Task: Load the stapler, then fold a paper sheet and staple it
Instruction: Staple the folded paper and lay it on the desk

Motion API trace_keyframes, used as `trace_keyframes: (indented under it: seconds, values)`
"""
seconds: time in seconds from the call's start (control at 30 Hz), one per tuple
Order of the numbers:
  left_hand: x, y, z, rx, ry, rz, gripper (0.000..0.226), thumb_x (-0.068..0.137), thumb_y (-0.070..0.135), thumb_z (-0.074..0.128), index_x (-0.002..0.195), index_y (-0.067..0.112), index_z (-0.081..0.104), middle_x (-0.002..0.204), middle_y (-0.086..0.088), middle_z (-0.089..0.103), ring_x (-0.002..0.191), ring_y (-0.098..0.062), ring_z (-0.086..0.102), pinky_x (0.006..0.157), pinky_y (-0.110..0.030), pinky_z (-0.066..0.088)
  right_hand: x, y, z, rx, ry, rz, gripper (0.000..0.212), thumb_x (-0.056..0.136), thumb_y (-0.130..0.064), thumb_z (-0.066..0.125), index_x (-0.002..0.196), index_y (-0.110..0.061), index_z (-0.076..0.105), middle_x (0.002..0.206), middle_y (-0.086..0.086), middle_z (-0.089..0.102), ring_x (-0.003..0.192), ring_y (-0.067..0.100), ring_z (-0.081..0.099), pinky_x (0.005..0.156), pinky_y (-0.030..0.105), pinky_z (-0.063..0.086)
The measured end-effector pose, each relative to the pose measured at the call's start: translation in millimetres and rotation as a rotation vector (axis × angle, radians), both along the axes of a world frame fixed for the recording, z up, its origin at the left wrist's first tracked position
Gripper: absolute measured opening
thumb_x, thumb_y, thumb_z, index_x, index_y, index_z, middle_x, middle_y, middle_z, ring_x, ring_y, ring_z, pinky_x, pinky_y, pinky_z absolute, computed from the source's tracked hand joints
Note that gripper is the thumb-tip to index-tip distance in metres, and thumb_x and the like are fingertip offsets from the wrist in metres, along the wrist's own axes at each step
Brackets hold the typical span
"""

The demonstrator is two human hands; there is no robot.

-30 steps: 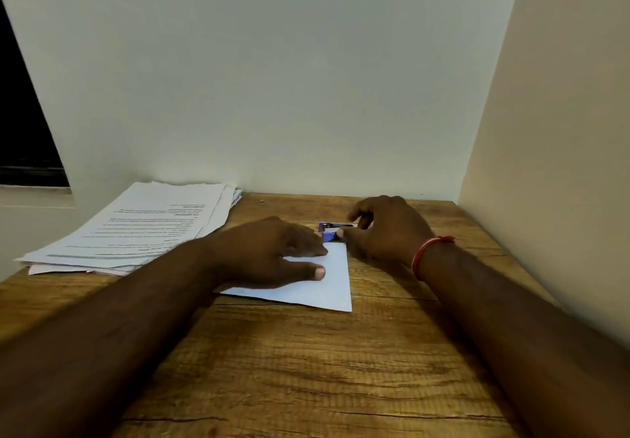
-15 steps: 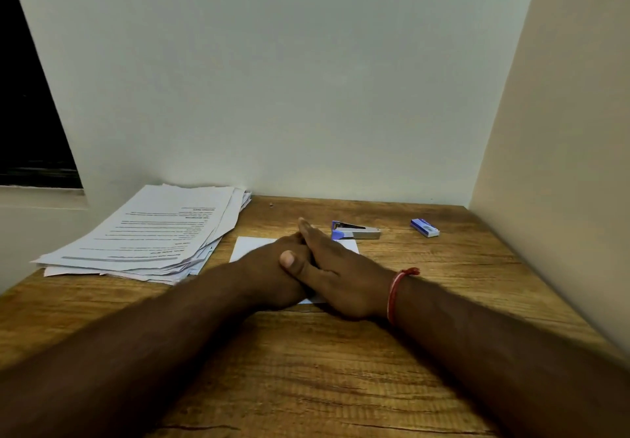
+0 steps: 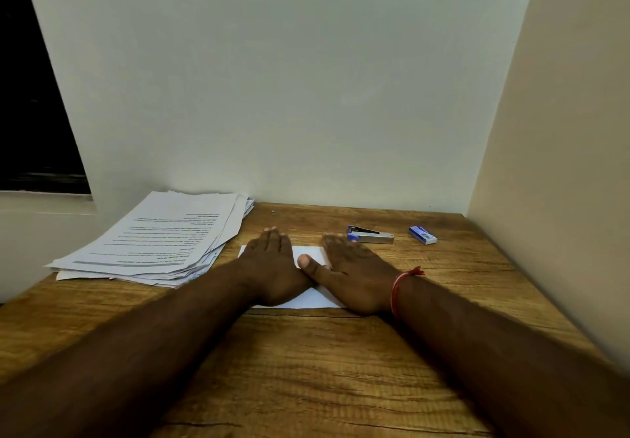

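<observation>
From the camera on my head I see both my hands lying flat on the folded paper sheet [image 3: 309,253], which rests on the wooden surface [image 3: 306,369] directly before me. My left hand [image 3: 269,262] covers the left part of the sheet with straight fingers [image 3: 272,237] pointing to the wall, and my right hand [image 3: 353,272] covers the right part, its thumb [image 3: 306,262] touching the side of the left hand. Neither hand grips anything; both are opened out and only press down. Just beyond the right hand's fingertips lies the stapler [image 3: 371,235], apart from the sheet, and further to the right is the small blue staple box [image 3: 422,235]. A stack of printed papers [image 3: 160,240] sits at the far left. I judge that the step in hand is to flatten the fold. To do it well I should press with the whole palm, not only the fingertips, and slide outward along the crease so that no air or wave remains in the paper – the edges must lie one over the other before any staple goes in. If a staple is already in the sheet I cannot tell, because my hands hide most of it. The stapler is near enough that the right hand can reach it while the left holds the sheet in place.
</observation>
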State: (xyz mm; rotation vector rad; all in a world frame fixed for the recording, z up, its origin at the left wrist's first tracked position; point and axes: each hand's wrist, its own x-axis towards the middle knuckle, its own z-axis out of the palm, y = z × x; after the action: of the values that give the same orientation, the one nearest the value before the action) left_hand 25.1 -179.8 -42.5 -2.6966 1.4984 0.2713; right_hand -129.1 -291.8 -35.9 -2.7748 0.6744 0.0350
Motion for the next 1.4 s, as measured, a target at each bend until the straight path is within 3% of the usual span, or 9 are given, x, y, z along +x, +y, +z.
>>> trace_keyframes:
  seconds: [0.17,0.33,0.43,0.57,0.77,0.9,1.07,1.27,1.4]
  values:
    - [1,2,-1,-0.023,0.041,0.083,0.115,0.1,0.09,0.016,0.176,0.006,-0.009,0.184,-0.017,-0.017,0.172,-0.033,-0.016,0.14,-0.05,-0.002,-1,-8,-1,-0.062,0.07,0.013,0.111,0.094,-0.092,0.009,0.176,-0.018,0.001,0.185,0.002,-0.005,0.17,0.018,-0.007,0.136,0.039,-0.002]
    - [23,7,14,-0.138,-0.136,-0.055,0.072,0.107,0.077,0.039,0.155,0.026,0.056,0.168,-0.006,0.05,0.156,-0.032,0.042,0.125,-0.052,0.04,-6,-18,7,-0.047,-0.063,-0.022,0.101,0.092,-0.089,0.049,0.172,-0.031,0.027,0.181,-0.005,0.025,0.166,0.021,0.024,0.132,0.043,0.024]
    - [39,11,25,-0.221,0.006,-0.099,0.061,0.1,0.069,0.067,0.147,0.03,0.069,0.157,0.003,0.064,0.14,-0.022,0.059,0.116,-0.044,0.051,-7,-25,10,-0.071,-0.152,-0.048,0.098,0.08,-0.087,0.069,0.16,-0.035,0.046,0.163,-0.008,0.047,0.147,0.019,0.044,0.121,0.041,0.043]
    - [39,15,32,-0.246,0.147,-0.103,0.073,0.081,0.073,0.085,0.136,0.029,0.07,0.128,0.01,0.069,0.112,-0.01,0.066,0.09,-0.028,0.055,-10,-33,12,-0.036,-0.181,-0.037,0.086,0.064,-0.087,0.084,0.132,-0.038,0.064,0.122,-0.018,0.057,0.111,0.008,0.055,0.097,0.036,0.058]
    - [30,19,38,-0.211,0.303,-0.043,0.058,0.074,0.066,0.094,0.112,0.027,0.073,0.103,0.008,0.07,0.092,-0.009,0.065,0.073,-0.025,0.05,-14,-40,10,0.051,-0.216,-0.039,0.087,0.055,-0.083,0.092,0.126,-0.042,0.063,0.124,-0.017,0.058,0.111,0.007,0.057,0.096,0.036,0.06]
    - [23,18,41,-0.215,0.319,-0.025,0.046,0.081,0.056,0.095,0.106,0.023,0.074,0.108,0.004,0.074,0.095,-0.01,0.065,0.074,-0.023,0.052,-13,-41,9,0.05,-0.215,-0.038,0.098,0.056,-0.082,0.092,0.138,-0.04,0.058,0.126,-0.017,0.058,0.109,0.007,0.058,0.095,0.032,0.059]
    - [19,18,46,-0.224,0.309,0.013,0.061,0.079,0.051,0.098,0.122,0.02,0.07,0.121,0.001,0.07,0.106,-0.016,0.066,0.073,-0.024,0.054,-10,-42,6,0.112,-0.233,-0.065,0.099,0.057,-0.079,0.094,0.141,-0.04,0.058,0.123,-0.018,0.06,0.108,0.009,0.061,0.095,0.033,0.061]
    - [15,17,50,-0.126,0.316,0.048,0.064,0.081,0.055,0.095,0.125,0.012,0.078,0.121,-0.005,0.079,0.112,-0.024,0.074,0.103,-0.042,0.063,-9,-42,7,0.129,-0.234,-0.059,0.087,0.063,-0.074,0.094,0.135,-0.038,0.061,0.118,-0.016,0.062,0.105,0.011,0.061,0.087,0.029,0.058]
    - [18,17,51,-0.104,0.336,0.051,0.063,0.079,0.057,0.095,0.123,0.014,0.082,0.117,-0.004,0.082,0.111,-0.025,0.077,0.094,-0.038,0.064,-10,-41,9,0.124,-0.238,-0.06,0.083,0.065,-0.072,0.094,0.134,-0.041,0.06,0.118,-0.018,0.061,0.104,0.009,0.061,0.085,0.027,0.057]
